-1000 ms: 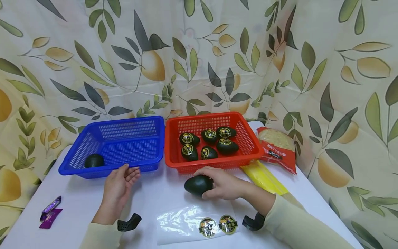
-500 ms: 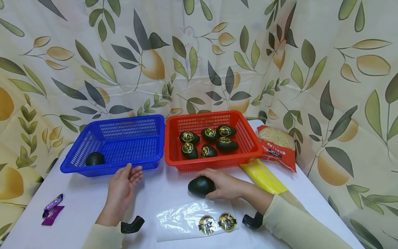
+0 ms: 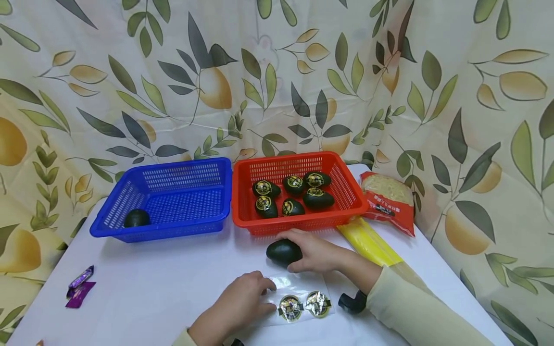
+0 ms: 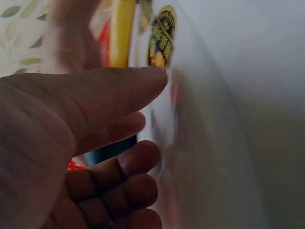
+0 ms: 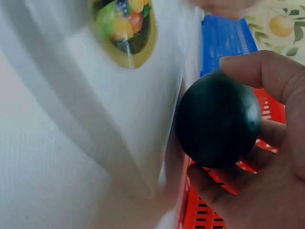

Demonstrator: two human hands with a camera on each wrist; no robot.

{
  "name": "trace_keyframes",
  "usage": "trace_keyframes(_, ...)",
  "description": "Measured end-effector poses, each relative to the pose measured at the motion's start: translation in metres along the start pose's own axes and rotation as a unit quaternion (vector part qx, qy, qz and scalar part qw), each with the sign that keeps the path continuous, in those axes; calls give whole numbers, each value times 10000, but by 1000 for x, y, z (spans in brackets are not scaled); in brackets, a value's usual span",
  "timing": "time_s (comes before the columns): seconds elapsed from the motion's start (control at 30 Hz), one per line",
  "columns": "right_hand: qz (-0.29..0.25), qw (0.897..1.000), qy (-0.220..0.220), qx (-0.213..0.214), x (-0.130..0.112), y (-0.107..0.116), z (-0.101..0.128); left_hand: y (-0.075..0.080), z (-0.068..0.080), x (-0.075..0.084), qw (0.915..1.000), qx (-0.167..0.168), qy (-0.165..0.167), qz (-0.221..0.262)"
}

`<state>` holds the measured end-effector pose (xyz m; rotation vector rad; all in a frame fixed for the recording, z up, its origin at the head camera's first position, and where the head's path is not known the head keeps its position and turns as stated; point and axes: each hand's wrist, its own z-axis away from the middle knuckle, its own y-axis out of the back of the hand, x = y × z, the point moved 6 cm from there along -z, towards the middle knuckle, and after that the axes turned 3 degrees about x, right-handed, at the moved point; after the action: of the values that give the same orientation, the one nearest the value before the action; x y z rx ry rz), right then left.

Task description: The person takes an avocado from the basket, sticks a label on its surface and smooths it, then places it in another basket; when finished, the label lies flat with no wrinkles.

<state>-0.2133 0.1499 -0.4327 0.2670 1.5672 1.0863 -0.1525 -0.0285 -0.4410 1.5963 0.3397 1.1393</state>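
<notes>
My right hand (image 3: pixel 304 250) grips a plain dark egg (image 3: pixel 283 252) on the white table, just in front of the red basket (image 3: pixel 242 202). The right wrist view shows the thumb and fingers curled round this egg (image 5: pixel 220 117). My left hand (image 3: pixel 263 288) rests on the left edge of a clear sticker sheet (image 3: pixel 303 288), which carries two round gold-and-black stickers (image 3: pixel 291 307). In the left wrist view the thumb (image 4: pixel 119 90) points at one sticker (image 4: pixel 164 33). Several labelled dark eggs (image 3: pixel 265 188) lie in the red basket. One plain egg (image 3: pixel 136 218) lies in the blue basket (image 3: pixel 186 166).
A red noodle packet (image 3: pixel 387 202) and a long yellow packet (image 3: pixel 368 242) lie at the right of the table. A purple sweet wrapper (image 3: pixel 80 286) is near the left edge. A leaf-patterned curtain hangs close behind the baskets.
My left hand has moved from in front of the blue basket, right and toward me, onto the sticker sheet. The right hand and its egg have stayed nearly still.
</notes>
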Motion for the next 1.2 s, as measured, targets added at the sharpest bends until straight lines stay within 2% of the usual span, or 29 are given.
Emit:
trace_keyframes(0.13,79,9999,36,62,0,1,-1,-10,-1,-5,9999,-60,62,-115)
trace_keyframes(0.27,257,9991,163,302,-4,4,3,-12,-2,-7,10000,-88,1,0)
trace_keyframes(0.43,708,9908,879,743,-26,6,21,-11,0,-6,9998,-92,-119,120)
trace_keyframes(0.53,863,9886,1199,271,-41,-4,35,-10,1,-6,9997,-26,-199,108)
trace_keyframes(0.63,1180,9847,1179,-513,-44,-23,42,-8,0,-7,9998,-6,-197,85)
trace_keyframes(0.7,1461,9794,1091,-862,-44,-34,43,-6,-1,-8,9999,-97,-97,99)
trace_keyframes(0.77,1697,9752,1042,-964,-43,-42,42,-5,-1,-9,9998,-148,-59,99)
trace_keyframes(0.87,1795,9740,984,-967,-45,-46,42,-5,-2,-10,9998,-183,-47,95)
trace_keyframes(1.07,1531,9802,882,-890,-43,-48,42,-6,-2,-9,9997,-171,-147,134)
trace_keyframes(1.2,1109,9840,1068,-894,-44,-49,44,-7,-1,-8,9997,-160,-165,103)
